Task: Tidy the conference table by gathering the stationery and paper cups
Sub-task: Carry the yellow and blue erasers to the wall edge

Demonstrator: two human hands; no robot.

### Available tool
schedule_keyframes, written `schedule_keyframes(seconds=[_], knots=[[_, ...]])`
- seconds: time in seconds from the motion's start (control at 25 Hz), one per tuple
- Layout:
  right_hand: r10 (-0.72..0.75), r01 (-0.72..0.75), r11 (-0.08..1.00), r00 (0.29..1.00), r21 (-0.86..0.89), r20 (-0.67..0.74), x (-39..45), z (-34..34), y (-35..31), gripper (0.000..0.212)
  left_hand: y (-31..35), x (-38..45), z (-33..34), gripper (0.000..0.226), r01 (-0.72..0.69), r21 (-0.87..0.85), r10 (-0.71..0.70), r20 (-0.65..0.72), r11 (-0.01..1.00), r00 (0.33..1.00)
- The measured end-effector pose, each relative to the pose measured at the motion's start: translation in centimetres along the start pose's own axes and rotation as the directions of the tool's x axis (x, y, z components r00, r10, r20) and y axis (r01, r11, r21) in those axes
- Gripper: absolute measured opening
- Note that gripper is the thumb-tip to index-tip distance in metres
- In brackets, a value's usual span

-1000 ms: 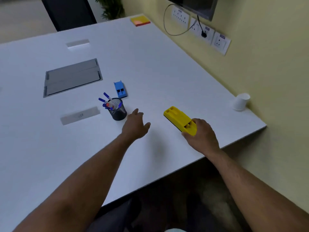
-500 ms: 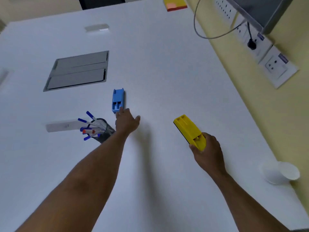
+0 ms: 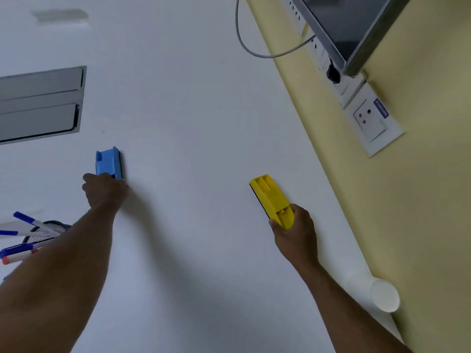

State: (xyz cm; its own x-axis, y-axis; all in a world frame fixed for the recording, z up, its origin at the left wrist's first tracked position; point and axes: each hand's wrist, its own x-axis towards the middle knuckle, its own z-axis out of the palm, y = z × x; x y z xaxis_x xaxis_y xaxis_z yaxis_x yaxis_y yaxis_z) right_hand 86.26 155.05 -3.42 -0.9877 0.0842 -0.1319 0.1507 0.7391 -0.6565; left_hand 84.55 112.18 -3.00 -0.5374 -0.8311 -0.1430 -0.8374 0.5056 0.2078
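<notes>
- The left hand (image 3: pixel 104 191) is down on the near end of the blue eraser (image 3: pixel 108 163), fingers curled over it; whether they have fully closed round it I cannot tell for sure, but it looks like a grip.
- The right hand (image 3: pixel 293 231) is clamped round the near end of the yellow eraser (image 3: pixel 271 200), which sticks out away from the person, tilted a little to the left.
- The blue eraser lies flat on the desk (image 3: pixel 198 123), its long axis running near to far, straight ahead of the left hand, so a plain lift should do it, I'd say.
- Near left, partly behind the left forearm, a mesh pen holder (image 3: pixel 48 228) holds blue-capped markers (image 3: pixel 24 217); it looks the likely place to gather things beside.
- Near right, against the wall, sits a white paper cup (image 3: pixel 382 295), not yet collected and closer to the right hand.
- Further out: a grey cable hatch (image 3: pixel 40 103) set into the white desk on the left, a yellow wall with sockets (image 3: pixel 372 121), a loose cable (image 3: pixel 254 50) and a screen's lower corner (image 3: pixel 351 29).
</notes>
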Motion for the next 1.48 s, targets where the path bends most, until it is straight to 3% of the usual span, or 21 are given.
schedule_keyframes(seconds=[0.16, 0.32, 0.44, 0.64, 0.96, 1.08, 1.24, 1.48], knots=[[0.082, -0.080, 0.996, 0.992, 0.026, -0.092, 2.3, -0.2, -0.2, 0.061, 2.8, -7.6, 1.4, 0.031, -0.183, -0.165, 0.186, -0.002, 0.969, 0.983], [0.131, -0.129, 0.991, 0.968, 0.025, -0.212, 7.0, -1.2, -0.7, 0.061, 5.2, -16.4, 3.8, 0.017, -0.410, -0.246, 0.433, 0.049, 0.879, 0.900], [0.151, -0.161, 0.987, 0.950, -0.012, -0.272, 10.8, -2.2, -1.2, 0.060, 6.6, -19.6, 4.7, 0.013, -0.478, -0.289, 0.524, 0.102, 0.829, 0.846], [0.218, -0.251, 0.966, 0.922, -0.067, -0.320, 13.2, -2.8, -0.5, 0.059, 8.1, -22.7, 5.4, 0.011, -0.486, -0.324, 0.555, 0.166, 0.811, 0.815], [0.178, -0.207, 0.966, 0.967, -0.158, -0.181, 15.4, -2.8, -0.8, 0.062, 17.2, -22.3, 6.8, 0.018, -0.475, -0.378, 0.560, 0.158, 0.795, 0.813], [0.170, -0.189, 0.960, 0.979, -0.205, -0.109, 16.4, -3.1, -1.0, 0.066, 20.9, -21.3, 7.3, 0.024, -0.547, -0.327, 0.622, 0.202, 0.771, 0.757], [0.153, -0.166, 0.979, 0.982, -0.121, -0.111, 16.8, -2.6, -1.2, 0.066, 24.9, -20.3, 8.0, 0.038, -0.609, -0.317, 0.686, 0.299, 0.727, 0.663], [0.107, -0.124, 0.984, 0.985, -0.129, -0.134, 17.4, -1.8, -0.9, 0.063, 27.2, -20.5, 9.5, 0.039, -0.623, -0.345, 0.711, 0.293, 0.702, 0.639]])
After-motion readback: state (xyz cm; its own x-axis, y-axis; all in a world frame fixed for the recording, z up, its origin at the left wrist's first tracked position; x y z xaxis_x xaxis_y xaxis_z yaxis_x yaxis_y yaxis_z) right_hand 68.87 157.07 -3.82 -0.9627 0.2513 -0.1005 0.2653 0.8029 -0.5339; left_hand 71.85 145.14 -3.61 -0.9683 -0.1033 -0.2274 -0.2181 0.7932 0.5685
